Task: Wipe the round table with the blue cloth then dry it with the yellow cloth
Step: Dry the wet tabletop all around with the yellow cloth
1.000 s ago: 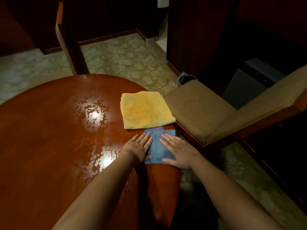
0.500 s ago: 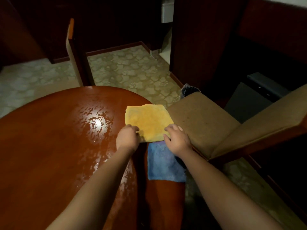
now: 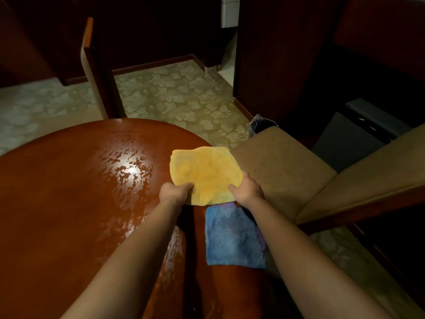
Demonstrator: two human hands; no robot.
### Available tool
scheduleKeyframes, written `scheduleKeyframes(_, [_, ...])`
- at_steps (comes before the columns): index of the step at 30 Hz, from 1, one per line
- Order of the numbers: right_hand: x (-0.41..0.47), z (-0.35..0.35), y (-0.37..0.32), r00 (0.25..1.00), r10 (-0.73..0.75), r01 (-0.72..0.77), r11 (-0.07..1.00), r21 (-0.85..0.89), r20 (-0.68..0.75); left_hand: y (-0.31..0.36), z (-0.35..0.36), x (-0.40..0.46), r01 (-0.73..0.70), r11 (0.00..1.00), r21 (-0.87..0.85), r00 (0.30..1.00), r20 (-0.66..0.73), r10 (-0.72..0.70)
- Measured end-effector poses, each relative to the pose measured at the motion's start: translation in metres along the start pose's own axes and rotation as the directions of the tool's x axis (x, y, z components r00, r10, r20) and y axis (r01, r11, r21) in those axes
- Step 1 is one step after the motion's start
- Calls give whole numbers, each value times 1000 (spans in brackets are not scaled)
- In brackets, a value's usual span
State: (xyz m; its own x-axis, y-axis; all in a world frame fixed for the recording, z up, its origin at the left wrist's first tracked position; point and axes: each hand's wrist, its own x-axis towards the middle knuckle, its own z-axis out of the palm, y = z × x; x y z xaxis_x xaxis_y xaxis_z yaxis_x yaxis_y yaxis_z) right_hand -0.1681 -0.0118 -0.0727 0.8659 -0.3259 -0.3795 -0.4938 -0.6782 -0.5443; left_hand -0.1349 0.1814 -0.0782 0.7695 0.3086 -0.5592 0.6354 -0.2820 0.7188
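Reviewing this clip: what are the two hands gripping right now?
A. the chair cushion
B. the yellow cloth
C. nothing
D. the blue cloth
B: the left hand and the right hand each grip a near corner of the yellow cloth, while the blue cloth lies untouched on the round table.

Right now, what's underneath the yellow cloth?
The yellow cloth is held by the left hand and right hand over the round table edge. Whatever lies directly below it is covered; the blue cloth lies nearer.
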Motion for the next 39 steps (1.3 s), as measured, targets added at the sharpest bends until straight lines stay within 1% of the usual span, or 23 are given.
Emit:
scheduleKeyframes(2, [-1,-5,-3,999,25,-28,997,-78,-30,4,2,-4,-21,999,-51,999,29,22])
scheduleKeyframes(4, [-5,-9,-8,998,-10,0,988,-153,-66,10,2,-12,-93,994,-61,994,44,96])
scheduleKeyframes(5, [-7,-11,-10,995,-34,19,987,-158,-92,14,0,-17,-131,988,-77,989,62,136])
scheduleKeyframes(7, [-10,-11,-14,990,-42,34,997,-65,-138,20,-3,-27,-181,975,-129,975,104,195])
scheduleKeyframes(9, [-17,-12,-22,985,-54,66,995,71,-161,24,-11,-40,-194,961,-198,963,151,225])
scheduleKeyframes(11, [-25,-14,-33,983,-80,105,984,144,-167,30,-21,-54,-205,944,-258,951,177,255])
scheduleKeyframes(15, [-48,-21,-60,980,-100,144,953,267,-173,49,-53,-78,-148,889,-434,951,184,248])
scheduleKeyframes(17, [-64,-21,-75,991,-95,120,948,293,-99,59,-75,-94,-139,866,-481,950,183,255])
scheduleKeyframes(18, [-72,-19,-82,995,-93,99,947,304,-35,63,-87,-103,-144,855,-499,949,175,262])
scheduleKeyframes(20, [-92,-11,-97,990,-105,69,939,337,91,68,-113,-119,-167,837,-521,946,155,285])
scheduleKeyframes(22, [-115,0,-111,979,-110,36,922,386,170,69,-140,-133,-193,824,-533,936,151,318])
scheduleKeyframes(24, [-141,13,-124,970,-75,-50,869,493,230,64,-168,-145,-189,809,-556,928,167,332])
scheduleKeyframes(25, [-155,18,-131,957,-42,-132,816,563,286,60,-183,-151,-174,803,-570,927,180,329])
scheduleKeyframes(27, [-185,28,-140,898,-3,-307,710,634,439,51,-212,-167,-130,796,-591,925,218,312])
scheduleKeyframes(29, [-211,40,-147,810,-37,-435,631,643,585,39,-238,-184,-97,806,-584,921,254,295])
scheduleKeyframes(31, [-237,53,-156,730,-106,-540,517,664,675,26,-261,-197,-94,827,-554,919,271,286])
scheduleKeyframes(32, [-250,59,-161,712,-133,-559,486,672,689,19,-271,-201,-87,837,-541,917,284,279])
scheduleKeyframes(33, [-260,65,-165,712,-156,-547,488,680,684,12,-282,-205,-82,844,-530,915,296,275])
scheduleKeyframes(34, [-269,71,-170,723,-175,-508,521,686,668,5,-294,-207,-90,847,-523,908,306,286])
scheduleKeyframes(35, [-276,76,-175,750,-175,-457,560,691,638,-2,-306,-207,-113,853,-509,902,309,303])
scheduleKeyframes(37, [-289,86,-180,870,-108,-312,636,706,481,-19,-330,-206,-174,871,-459,894,298,335])
scheduleKeyframes(38, [-292,94,-180,916,-71,-256,654,712,395,-30,-343,-205,-216,878,-428,894,274,354])
scheduleKeyframes(39, [-298,99,-180,945,-52,-210,665,717,324,-43,-355,-203,-262,882,-392,894,245,374])
